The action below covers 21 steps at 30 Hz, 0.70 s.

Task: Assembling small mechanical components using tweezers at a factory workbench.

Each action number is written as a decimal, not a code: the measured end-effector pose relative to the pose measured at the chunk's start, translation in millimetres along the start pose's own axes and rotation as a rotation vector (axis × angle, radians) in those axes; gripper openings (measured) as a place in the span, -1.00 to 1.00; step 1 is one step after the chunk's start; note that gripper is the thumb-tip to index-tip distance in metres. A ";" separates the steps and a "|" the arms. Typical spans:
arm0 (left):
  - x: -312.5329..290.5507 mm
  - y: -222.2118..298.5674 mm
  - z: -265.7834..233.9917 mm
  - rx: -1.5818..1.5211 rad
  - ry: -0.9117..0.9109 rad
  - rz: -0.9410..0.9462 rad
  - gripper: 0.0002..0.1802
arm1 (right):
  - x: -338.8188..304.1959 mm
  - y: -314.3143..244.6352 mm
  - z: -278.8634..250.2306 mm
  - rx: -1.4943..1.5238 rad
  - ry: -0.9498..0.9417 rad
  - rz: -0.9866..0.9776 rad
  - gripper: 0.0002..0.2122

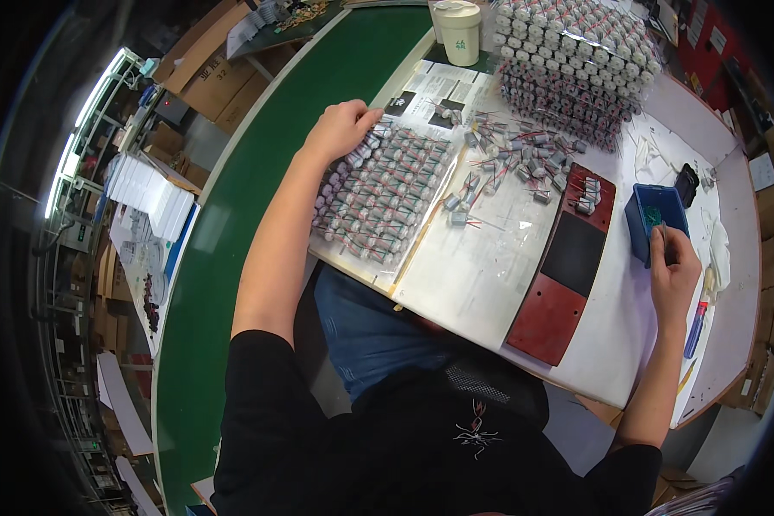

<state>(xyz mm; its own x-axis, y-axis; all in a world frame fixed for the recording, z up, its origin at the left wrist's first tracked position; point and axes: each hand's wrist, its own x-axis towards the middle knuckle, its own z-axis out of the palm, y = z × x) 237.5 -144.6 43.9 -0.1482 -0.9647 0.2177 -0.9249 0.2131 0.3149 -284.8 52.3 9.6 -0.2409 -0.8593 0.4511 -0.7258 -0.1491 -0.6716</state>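
Note:
My left hand (pixel 342 131) is closed, its curled fingertips at the far left corner of a layer of small wired motors (pixel 383 193) packed in rows on clear plastic. What it holds there, if anything, is hidden. On the right, my right hand (pixel 675 268) pinches thumb and fingers together at the near rim of a blue plastic bin (pixel 669 203). Small green pieces (pixel 653 215) lie inside that bin. Whatever sits in the pinch is too small to make out. Between the hands, a red fixture board (pixel 549 316) with a black middle carries several motors (pixel 586 196) near its far end.
Loose motors (pixel 533 159) are scattered across the white worktable (pixel 456 275). A tall stack of packed motors (pixel 572 69) and a lidded light-coloured cup (pixel 459 34) stand at the back. A screwdriver (pixel 697 331) lies right. Beyond the table's left edge runs a green conveyor belt (pixel 224 249).

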 end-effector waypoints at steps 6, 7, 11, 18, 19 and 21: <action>-11.1 21.0 2.3 0.098 0.043 -0.151 -0.47 | -0.7 -2.9 -0.7 -0.024 -0.002 0.010 -0.85; -14.0 25.9 0.2 0.162 0.033 -0.181 -0.45 | -0.5 -3.1 -0.6 -0.023 -0.002 0.009 -0.85; -16.4 14.0 12.5 0.290 0.160 -0.107 -0.38 | -0.2 -2.6 0.3 -0.010 0.004 -0.001 -0.85; -6.2 -23.5 30.1 0.128 0.153 -0.132 -0.29 | -0.4 -3.7 0.0 0.009 0.000 -0.004 -0.85; -4.9 -28.7 26.2 0.038 0.177 -0.121 -0.29 | -0.5 -3.6 -0.4 0.009 0.000 -0.001 -0.85; -5.1 -34.4 26.9 -0.051 0.201 -0.111 -0.29 | 0.2 -3.5 -0.8 0.010 0.004 -0.009 -0.85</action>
<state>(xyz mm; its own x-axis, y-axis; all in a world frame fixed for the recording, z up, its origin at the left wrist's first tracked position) 260.6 -151.2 7.1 0.0313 -0.9336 0.3570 -0.9120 0.1195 0.3925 -282.8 53.0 12.5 -0.2368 -0.8559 0.4597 -0.7215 -0.1619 -0.6732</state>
